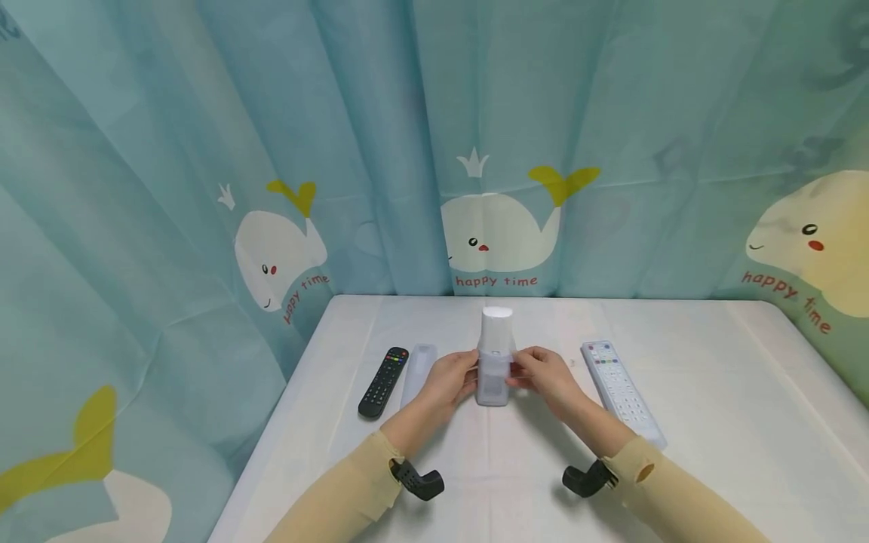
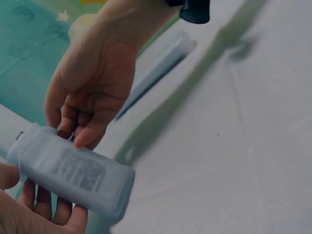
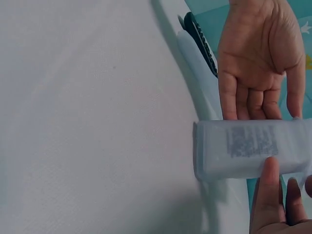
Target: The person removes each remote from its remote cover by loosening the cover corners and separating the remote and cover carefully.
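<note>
A white remote control stands up from a translucent sleeve that encloses its lower part. A dark printed label shows blurred through the sleeve in the left wrist view. My left hand grips the sleeve's left side, with its fingers curled at the edge. From the other side, my right hand pinches the sleeve near its upper edge. One right fingertip lies against the sleeve's face in the right wrist view. The remote's far side is hidden.
A black remote control and another translucent sleeve lie to the left on the white table. Right of my hands lies a white remote control in a clear sleeve. A blue whale-print curtain hangs behind the table.
</note>
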`<action>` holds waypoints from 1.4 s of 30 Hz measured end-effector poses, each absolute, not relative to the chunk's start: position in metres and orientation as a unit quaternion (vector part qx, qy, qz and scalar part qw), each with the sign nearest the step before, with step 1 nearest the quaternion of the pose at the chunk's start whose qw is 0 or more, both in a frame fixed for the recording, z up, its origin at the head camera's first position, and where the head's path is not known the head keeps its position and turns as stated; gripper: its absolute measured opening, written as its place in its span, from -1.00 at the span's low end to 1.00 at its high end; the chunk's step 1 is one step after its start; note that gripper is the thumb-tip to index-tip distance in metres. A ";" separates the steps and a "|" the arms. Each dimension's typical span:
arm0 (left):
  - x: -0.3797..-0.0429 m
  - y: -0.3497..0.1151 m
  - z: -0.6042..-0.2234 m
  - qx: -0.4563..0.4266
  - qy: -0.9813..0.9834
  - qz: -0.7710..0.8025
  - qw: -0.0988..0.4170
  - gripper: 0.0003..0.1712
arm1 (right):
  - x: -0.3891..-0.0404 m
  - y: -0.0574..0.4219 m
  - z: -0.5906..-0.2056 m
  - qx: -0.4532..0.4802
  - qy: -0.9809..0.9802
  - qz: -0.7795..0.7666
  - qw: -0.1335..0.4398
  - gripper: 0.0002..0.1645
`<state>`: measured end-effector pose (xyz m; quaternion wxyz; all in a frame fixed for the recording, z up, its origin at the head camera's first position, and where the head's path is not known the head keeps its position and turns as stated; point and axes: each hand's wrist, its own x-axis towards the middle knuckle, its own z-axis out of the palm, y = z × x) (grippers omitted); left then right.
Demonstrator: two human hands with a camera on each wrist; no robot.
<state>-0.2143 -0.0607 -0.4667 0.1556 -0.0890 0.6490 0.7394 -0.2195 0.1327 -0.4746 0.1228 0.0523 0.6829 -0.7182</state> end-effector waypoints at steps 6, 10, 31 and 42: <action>-0.219 -0.064 -0.467 -0.092 0.645 0.741 0.163 -0.54 | -0.215 0.134 -0.469 0.043 0.676 -0.725 0.120 -0.55; -0.221 -0.066 -0.464 -0.088 0.654 0.733 0.166 -0.59 | -0.215 0.134 -0.463 0.047 0.680 -0.723 0.107 -0.59; -0.224 -0.071 -0.467 -0.044 0.731 0.668 0.133 -0.66 | -0.212 0.125 -0.463 0.067 0.627 -0.764 0.136 -0.71; -0.224 -0.071 -0.474 -0.056 0.745 0.652 0.126 -0.79 | -0.210 0.120 -0.473 0.068 0.636 -0.758 0.126 -0.86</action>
